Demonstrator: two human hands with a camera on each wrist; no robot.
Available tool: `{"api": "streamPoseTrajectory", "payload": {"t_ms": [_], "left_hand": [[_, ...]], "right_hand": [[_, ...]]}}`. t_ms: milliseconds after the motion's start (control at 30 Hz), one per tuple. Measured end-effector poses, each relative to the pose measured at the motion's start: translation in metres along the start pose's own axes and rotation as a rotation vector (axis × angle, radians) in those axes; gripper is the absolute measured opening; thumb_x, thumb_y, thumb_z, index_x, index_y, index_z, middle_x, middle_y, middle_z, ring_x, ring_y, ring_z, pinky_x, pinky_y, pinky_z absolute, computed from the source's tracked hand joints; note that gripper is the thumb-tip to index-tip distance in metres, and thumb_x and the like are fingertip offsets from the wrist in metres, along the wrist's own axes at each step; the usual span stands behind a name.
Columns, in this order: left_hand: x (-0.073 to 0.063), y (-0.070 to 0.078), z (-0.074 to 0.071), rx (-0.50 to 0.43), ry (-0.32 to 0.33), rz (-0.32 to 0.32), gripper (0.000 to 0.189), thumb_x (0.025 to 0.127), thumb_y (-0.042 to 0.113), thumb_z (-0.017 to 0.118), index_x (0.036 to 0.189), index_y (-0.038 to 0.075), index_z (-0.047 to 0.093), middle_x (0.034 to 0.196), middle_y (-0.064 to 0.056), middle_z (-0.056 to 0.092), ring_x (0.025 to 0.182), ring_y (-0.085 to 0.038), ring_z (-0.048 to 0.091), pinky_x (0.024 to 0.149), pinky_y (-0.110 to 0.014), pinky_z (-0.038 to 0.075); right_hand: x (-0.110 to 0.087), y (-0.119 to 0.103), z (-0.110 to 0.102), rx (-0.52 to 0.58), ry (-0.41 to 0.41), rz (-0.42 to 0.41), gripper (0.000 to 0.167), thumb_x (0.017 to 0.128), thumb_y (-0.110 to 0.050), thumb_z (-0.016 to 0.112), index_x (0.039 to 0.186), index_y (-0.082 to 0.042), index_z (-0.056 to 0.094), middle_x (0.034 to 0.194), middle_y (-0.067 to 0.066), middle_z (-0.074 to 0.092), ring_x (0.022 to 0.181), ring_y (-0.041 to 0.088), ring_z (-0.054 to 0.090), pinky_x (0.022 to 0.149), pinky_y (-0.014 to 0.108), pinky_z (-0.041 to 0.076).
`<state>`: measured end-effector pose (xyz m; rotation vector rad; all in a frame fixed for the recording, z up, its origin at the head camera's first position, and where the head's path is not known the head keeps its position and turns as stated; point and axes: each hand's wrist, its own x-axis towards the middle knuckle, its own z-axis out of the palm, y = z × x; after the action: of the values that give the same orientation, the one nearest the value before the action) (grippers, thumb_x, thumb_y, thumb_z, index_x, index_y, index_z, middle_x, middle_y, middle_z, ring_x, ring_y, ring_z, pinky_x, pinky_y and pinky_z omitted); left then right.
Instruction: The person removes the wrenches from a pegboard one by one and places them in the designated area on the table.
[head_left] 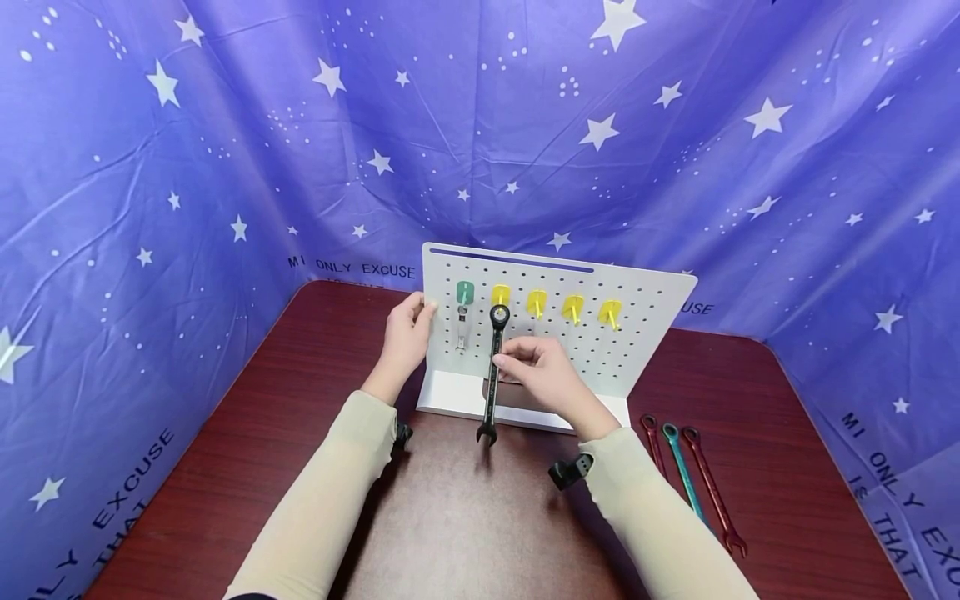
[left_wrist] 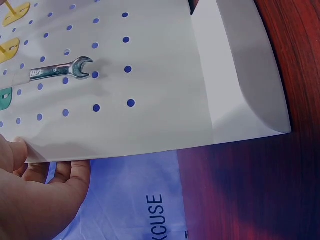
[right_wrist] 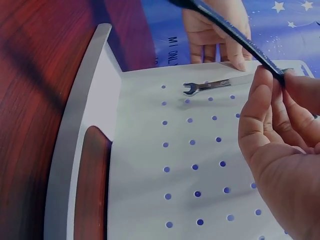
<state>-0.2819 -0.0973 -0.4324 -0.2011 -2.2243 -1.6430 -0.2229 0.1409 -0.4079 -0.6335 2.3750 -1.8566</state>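
My left hand (head_left: 407, 337) grips the left edge of a white pegboard (head_left: 555, 267), with the thumb on its front and the fingers behind, as the left wrist view shows. Between thumb and fingers, my right hand (head_left: 543, 371) pinches a black ratcheting combination wrench (head_left: 491, 383) by its shaft. The wrench hangs upright in front of the board, ring end up and open end down. Its ring overlaps the second hook, a yellow hook (head_left: 501, 294), in the head view. A small silver wrench (left_wrist: 60, 70) hangs from the green hook (head_left: 465, 292) at the left.
Three more yellow hooks (head_left: 573, 309) line the board to the right. On the table (head_left: 465, 517), right of the board, lie two red wrenches (head_left: 712, 483) and a teal wrench (head_left: 682, 467), partly behind my right sleeve. A blue star-patterned cloth (head_left: 480, 125) surrounds the table.
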Motion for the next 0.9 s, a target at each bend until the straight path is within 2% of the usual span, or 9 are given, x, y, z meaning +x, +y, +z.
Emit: {"api": "streamPoseTrajectory", "payload": {"t_ms": [167, 300, 467, 633, 900], "left_hand": [[0.0006, -0.0011, -0.0001, 0.003, -0.001, 0.007, 0.014, 0.105, 0.01, 0.058, 0.103, 0.0, 0.066, 0.087, -0.015, 0.07, 0.064, -0.02, 0.051, 0.054, -0.028, 0.039], [0.0006, -0.0009, 0.0, -0.001, -0.001, 0.012, 0.013, 0.105, 0.01, 0.058, 0.102, -0.001, 0.066, 0.084, -0.015, 0.069, 0.063, -0.019, 0.05, 0.055, -0.028, 0.039], [0.0, 0.0001, 0.0001, -0.006, 0.0, 0.009, 0.014, 0.105, 0.009, 0.058, 0.103, -0.001, 0.067, 0.089, -0.016, 0.071, 0.067, -0.021, 0.054, 0.056, -0.028, 0.041], [-0.0002, 0.0011, -0.0002, -0.004, -0.002, 0.005, 0.014, 0.105, 0.009, 0.058, 0.105, -0.001, 0.067, 0.095, -0.017, 0.072, 0.07, -0.024, 0.057, 0.057, -0.029, 0.042], [-0.0003, 0.0005, -0.0005, -0.001, -0.005, 0.007, 0.015, 0.105, 0.01, 0.058, 0.107, -0.001, 0.067, 0.093, -0.016, 0.072, 0.066, -0.023, 0.054, 0.056, -0.029, 0.041]], "right_hand": [[0.0005, -0.0041, 0.0001, 0.003, 0.0, 0.01, 0.012, 0.096, -0.005, 0.07, 0.101, 0.007, 0.072, 0.093, 0.013, 0.073, 0.082, 0.039, 0.07, 0.076, 0.04, 0.059], [0.0002, -0.0055, 0.0002, -0.003, -0.009, 0.011, 0.013, 0.097, -0.006, 0.071, 0.1, 0.007, 0.072, 0.092, 0.013, 0.073, 0.082, 0.034, 0.07, 0.076, 0.04, 0.058], [-0.0012, -0.0049, -0.0001, -0.014, -0.013, -0.003, 0.012, 0.096, -0.005, 0.071, 0.099, 0.006, 0.072, 0.09, 0.013, 0.073, 0.079, 0.027, 0.07, 0.077, 0.046, 0.058], [-0.0036, -0.0048, -0.0004, 0.003, -0.013, -0.01, 0.01, 0.096, -0.003, 0.07, 0.098, 0.006, 0.072, 0.089, 0.013, 0.072, 0.078, 0.02, 0.068, 0.077, 0.043, 0.058], [-0.0074, -0.0033, -0.0029, 0.001, -0.018, -0.032, 0.009, 0.097, -0.002, 0.069, 0.098, 0.006, 0.072, 0.087, 0.011, 0.071, 0.076, 0.02, 0.068, 0.075, 0.04, 0.058]]}}
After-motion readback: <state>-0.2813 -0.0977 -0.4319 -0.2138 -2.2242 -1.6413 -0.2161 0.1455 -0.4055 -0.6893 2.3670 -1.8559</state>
